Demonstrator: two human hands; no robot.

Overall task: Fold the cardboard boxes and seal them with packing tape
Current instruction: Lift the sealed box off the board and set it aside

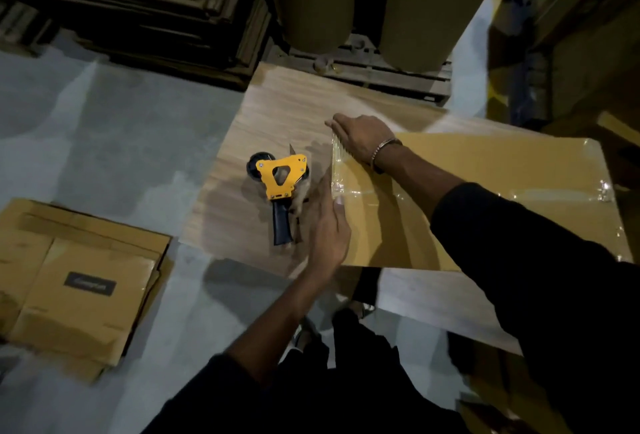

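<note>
A folded brown cardboard box point(491, 198) stands on a wooden table point(277, 111), with clear packing tape point(337, 170) running across its top and down its left side. My right hand point(360, 135) lies flat over the box's upper left edge, fingers straight, pressing the tape. My left hand point(329, 225) presses with straight fingers against the box's left side near the tape's end, thumb on the top edge. A yellow tape dispenser point(280, 184) with a dark handle lies on the table just left of the box, held by neither hand.
A pile of flattened cardboard boxes point(76, 281) lies on the grey floor at the left. Stacks of flat cardboard point(138, 7) and large brown paper rolls point(415, 0) stand behind the table. More cardboard sits at the right and lower right.
</note>
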